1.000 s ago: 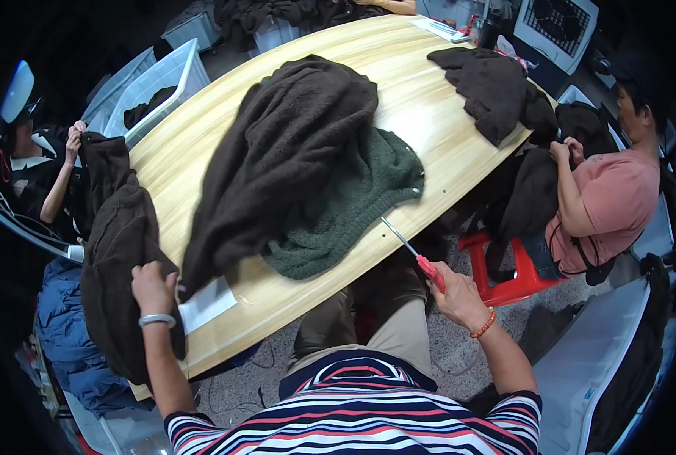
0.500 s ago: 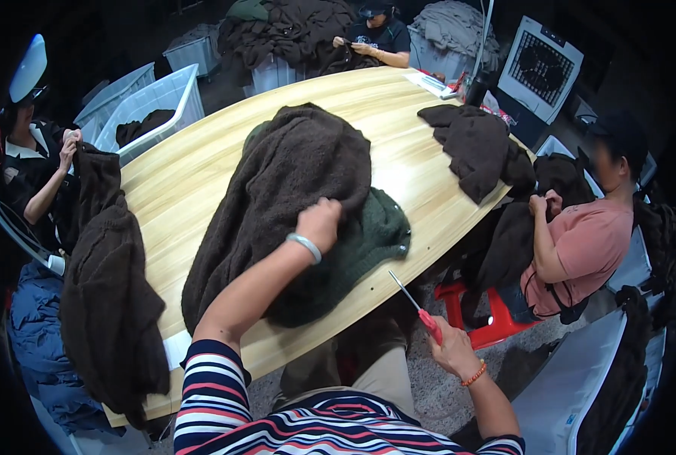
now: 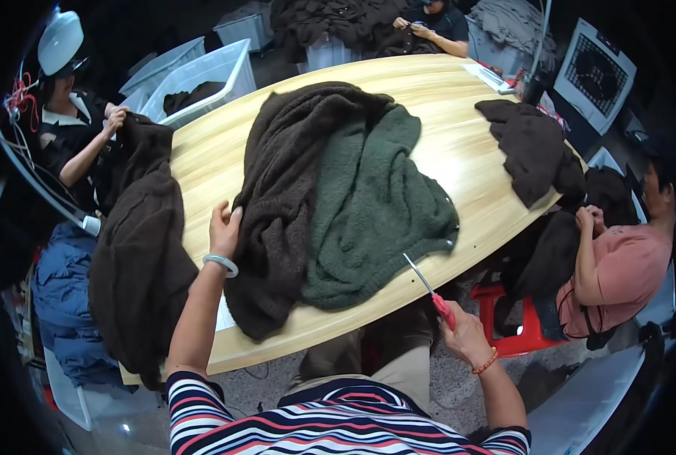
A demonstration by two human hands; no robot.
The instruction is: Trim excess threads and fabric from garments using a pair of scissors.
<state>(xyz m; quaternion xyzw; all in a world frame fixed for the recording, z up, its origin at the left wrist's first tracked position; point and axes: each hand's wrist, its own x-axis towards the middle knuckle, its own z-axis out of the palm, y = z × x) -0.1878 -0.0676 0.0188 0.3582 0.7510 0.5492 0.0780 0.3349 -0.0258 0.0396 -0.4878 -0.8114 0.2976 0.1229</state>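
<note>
On the wooden table (image 3: 368, 322) lies a dark green fluffy knit garment (image 3: 368, 220), with small shiny studs along its right edge. A dark brown knit garment (image 3: 277, 220) covers its left side, folded and bunched. Beside the brown garment's left edge is my left hand (image 3: 225, 231), a pale bangle at the wrist, thumb and fingers apart. It seems to hold nothing. My right hand (image 3: 467, 334) is wrapped round the red handle of a screwdriver-like tool (image 3: 442, 309); its thin metal shaft points up-left, the tip at the green garment's lower edge.
Another brown garment (image 3: 137, 258) hangs over the left table end, held by a person (image 3: 69, 129). A brown pile (image 3: 531, 148) lies at right, near a person in pink (image 3: 618, 265) by a red stool (image 3: 505, 334). Plastic bins (image 3: 217, 83) stand behind; a third person (image 3: 436, 26) sits opposite.
My left hand has moved left and nearer, away from the middle of the brown garment. The brown garment has shifted left, uncovering much more of the green one. The right hand still grips the tool.
</note>
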